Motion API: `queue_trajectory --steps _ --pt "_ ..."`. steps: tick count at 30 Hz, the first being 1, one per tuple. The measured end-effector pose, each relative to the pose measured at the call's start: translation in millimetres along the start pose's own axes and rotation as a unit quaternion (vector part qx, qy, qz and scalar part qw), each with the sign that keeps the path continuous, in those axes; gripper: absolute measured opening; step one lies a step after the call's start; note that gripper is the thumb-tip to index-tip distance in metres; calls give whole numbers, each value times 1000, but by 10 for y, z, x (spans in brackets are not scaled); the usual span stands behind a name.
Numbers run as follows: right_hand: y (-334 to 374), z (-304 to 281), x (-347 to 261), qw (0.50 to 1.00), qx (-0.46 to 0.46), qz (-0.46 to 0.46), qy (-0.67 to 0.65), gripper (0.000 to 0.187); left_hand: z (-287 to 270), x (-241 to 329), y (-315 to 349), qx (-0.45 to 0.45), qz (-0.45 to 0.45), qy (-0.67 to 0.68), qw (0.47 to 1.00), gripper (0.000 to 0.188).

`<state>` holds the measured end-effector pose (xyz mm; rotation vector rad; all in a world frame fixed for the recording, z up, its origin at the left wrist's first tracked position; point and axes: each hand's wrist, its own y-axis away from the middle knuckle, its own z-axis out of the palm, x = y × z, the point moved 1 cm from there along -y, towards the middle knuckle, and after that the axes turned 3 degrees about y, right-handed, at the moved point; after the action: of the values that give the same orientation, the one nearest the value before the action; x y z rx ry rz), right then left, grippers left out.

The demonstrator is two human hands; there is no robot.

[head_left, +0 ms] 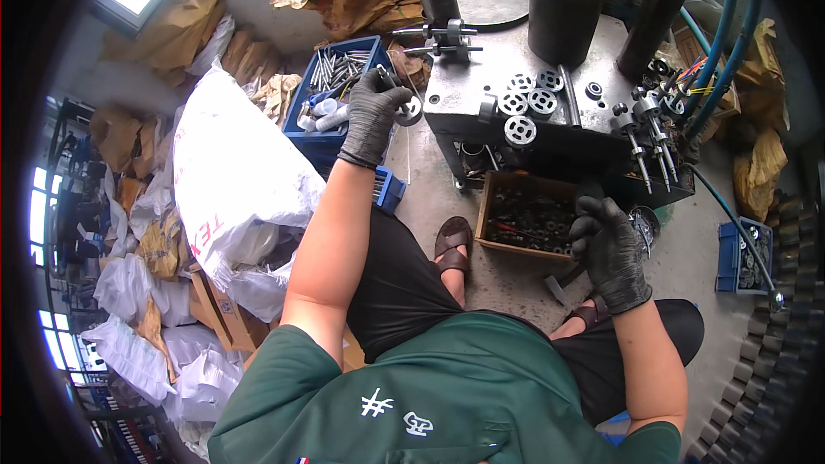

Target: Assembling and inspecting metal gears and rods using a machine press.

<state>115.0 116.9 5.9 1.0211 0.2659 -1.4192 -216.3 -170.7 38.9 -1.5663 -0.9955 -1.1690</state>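
Note:
My left hand (375,116), in a dark grey glove, is raised beside the front left corner of a steel press table (464,90). Its fingers are closed around a metal part, seemingly a short shaft. A round, shiny metal ring (411,112) shows at the fingers; whether it joins the shaft is unclear. My right hand (612,249), gloved alike, hangs over the right side of a brown box of small dark rings (483,219). Its fingers are curled, and what they hold, if anything, is hidden. Just below it shows a hammer-like tool (557,290), partly covered.
Several slotted metal discs (520,131) lie along the table's front edge. Shafts with collars stand at its right (653,129) and far left (447,32). A blue bin of metal pins (301,94) stands left, beside a large white sack (245,163). Another blue bin (729,258) is right.

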Motion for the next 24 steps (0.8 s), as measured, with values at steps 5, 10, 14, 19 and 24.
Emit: queue_trajectory --steps 5,10,14,19,24 --pt "1 94 -14 1000 -6 -1 27 48 53 -314 -106 -25 34 22 999 21" --pt "-36 6 57 999 6 2 46 47 140 -431 -73 -21 30 -73 997 26" --pt "-50 -20 59 998 18 4 63 46 80 -295 -50 22 30 -102 994 40" --pt "-97 -27 108 995 17 13 98 45 -124 338 203 93 15 57 994 31" --pt "-83 -45 134 990 47 -5 134 46 -632 347 516 82 31 90 992 29"
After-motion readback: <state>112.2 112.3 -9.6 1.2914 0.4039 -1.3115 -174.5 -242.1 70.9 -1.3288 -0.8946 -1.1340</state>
